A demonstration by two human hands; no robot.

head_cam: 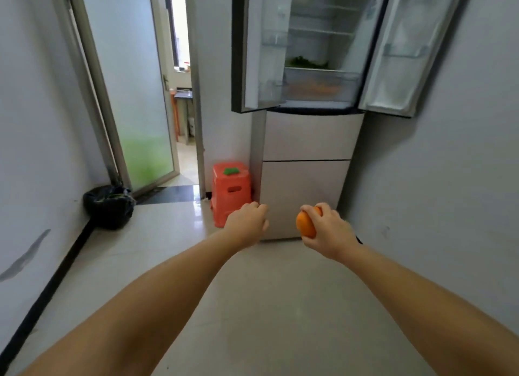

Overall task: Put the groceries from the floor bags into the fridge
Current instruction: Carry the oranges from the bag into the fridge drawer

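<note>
Item: round orange fruit [306, 224], gripped in our right hand [327, 229], fingers curled around it, held low before the closed lower drawers of the tall pale-fronted fridge [306, 162]. Left hand [248, 224]: loosely curled, holding nothing, apart from the right. Fridge upper doors both open; green leaves [306, 62] on a shelf. Orange plastic stool [230, 193] beside the fridge; black bin [109, 207] by the wall.

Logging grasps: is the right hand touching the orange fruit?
Touching. The head view shows the right hand with fingers curled round the orange fruit.
</note>
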